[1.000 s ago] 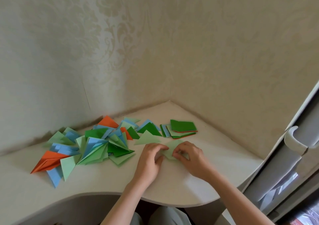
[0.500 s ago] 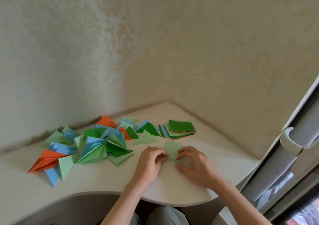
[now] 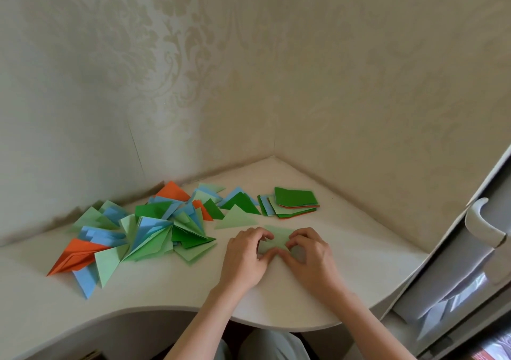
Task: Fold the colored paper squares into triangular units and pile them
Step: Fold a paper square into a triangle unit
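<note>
A light green paper piece (image 3: 276, 238) lies flat on the white corner desk (image 3: 171, 285), partly folded. My left hand (image 3: 244, 254) grips its left side with curled fingers. My right hand (image 3: 311, 254) pinches its right side, fingertips bent onto the paper. Much of the sheet is hidden under both hands. To the left spreads a loose pile of folded triangles (image 3: 143, 229) in green, blue and orange. One single light green triangle (image 3: 235, 218) lies just behind my left hand. A small stack of unfolded squares (image 3: 293, 200), dark green on top, sits behind my right hand.
Patterned wallpaper walls meet in the corner right behind the desk. A white door with a curved handle (image 3: 481, 221) stands at the right, close to the desk's edge. The desk front curves inward toward my lap.
Both hands have closed in over the light green paper, which lay more exposed between them half a second ago. The piles have not moved.
</note>
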### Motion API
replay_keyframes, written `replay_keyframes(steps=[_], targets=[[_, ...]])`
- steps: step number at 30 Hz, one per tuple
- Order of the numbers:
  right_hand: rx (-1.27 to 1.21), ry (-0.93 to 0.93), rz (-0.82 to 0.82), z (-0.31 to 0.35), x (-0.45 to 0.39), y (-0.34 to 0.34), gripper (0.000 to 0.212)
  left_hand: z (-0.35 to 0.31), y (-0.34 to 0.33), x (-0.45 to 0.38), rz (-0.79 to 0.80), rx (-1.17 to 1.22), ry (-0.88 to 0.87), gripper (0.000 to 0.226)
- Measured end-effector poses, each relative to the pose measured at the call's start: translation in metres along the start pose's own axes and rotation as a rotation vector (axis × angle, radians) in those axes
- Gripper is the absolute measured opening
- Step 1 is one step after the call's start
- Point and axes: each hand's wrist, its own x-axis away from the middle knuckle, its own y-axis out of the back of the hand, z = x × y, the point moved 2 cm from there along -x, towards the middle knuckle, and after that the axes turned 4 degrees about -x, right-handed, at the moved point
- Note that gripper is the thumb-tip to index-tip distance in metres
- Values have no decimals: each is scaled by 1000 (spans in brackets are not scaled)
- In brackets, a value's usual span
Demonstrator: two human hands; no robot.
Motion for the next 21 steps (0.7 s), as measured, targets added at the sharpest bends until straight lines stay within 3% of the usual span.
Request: replay_keyframes(steps=[12, 17, 21], targets=[[-182, -123, 93, -4, -7, 11, 41, 14, 4, -5, -34, 120, 146, 26], [-191, -137, 81, -4, -5, 10, 40, 9, 10, -4, -27, 123, 136, 19], [-185, -144, 86, -3, -5, 10, 39, -12, 7, 2, -30, 68, 15, 14]])
